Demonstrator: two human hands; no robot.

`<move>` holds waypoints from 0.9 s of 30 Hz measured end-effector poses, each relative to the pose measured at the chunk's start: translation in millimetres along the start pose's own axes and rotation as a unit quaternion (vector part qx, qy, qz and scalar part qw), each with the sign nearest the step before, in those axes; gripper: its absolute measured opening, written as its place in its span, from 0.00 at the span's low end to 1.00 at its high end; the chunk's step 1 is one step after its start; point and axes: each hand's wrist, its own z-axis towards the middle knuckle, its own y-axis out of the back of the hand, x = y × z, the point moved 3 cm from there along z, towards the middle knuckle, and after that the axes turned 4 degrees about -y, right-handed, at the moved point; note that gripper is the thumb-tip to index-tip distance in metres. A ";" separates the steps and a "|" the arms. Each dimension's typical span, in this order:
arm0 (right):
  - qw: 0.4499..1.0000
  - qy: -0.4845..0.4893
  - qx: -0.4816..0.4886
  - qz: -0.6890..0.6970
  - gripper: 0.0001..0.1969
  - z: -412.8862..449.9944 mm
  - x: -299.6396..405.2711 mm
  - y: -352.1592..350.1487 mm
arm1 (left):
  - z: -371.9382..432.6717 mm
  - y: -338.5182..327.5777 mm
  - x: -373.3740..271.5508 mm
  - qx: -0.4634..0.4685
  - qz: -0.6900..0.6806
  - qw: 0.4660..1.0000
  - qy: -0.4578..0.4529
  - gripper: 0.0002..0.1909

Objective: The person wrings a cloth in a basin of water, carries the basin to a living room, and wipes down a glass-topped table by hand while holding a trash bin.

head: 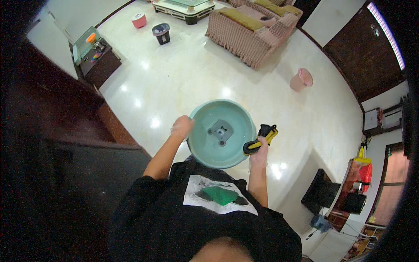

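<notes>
A round turquoise plastic basin point(203, 154) is held in front of my body. Inside it sits a flat grey piece point(222, 131) with dark round spots at its corners; whether water covers it is hard to tell. My left hand point(182, 127) grips the basin's left rim. At the right rim, my right hand point(260, 154) is closed on a black-and-yellow object point(262, 139), whose exact kind is unclear. That object overlaps the basin's edge, and I cannot tell whether the right hand also grips the rim. Both hands seem to wear thin clear gloves.
Ahead on the shiny pale floor stand a pink bin point(301, 80), a dark bin point(161, 34) and a red bucket point(139, 21). A covered sofa point(242, 41) and a glass-topped table point(183, 8) are farther off. A dark cabinet point(101, 67) is left, a black chair point(319, 193) right.
</notes>
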 end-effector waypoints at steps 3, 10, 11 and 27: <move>1.000 0.008 0.005 0.001 0.16 -10.2 7.8 5.5 | -27.1 16.4 -7.3 -0.021 -0.020 1.000 0.002 0.21; 0.995 0.006 0.093 -0.046 0.17 -35.1 19.9 -8.3 | -70.9 26.8 6.3 -0.087 -0.063 0.994 0.011 0.22; 0.993 0.000 0.104 -0.054 0.16 -24.8 18.8 -4.6 | -70.4 26.3 6.8 -0.086 -0.058 0.995 0.000 0.22; 0.993 -0.014 0.082 -0.083 0.15 103.9 -5.1 80.0 | 3.0 -116.1 2.4 -0.086 -0.096 0.991 0.042 0.20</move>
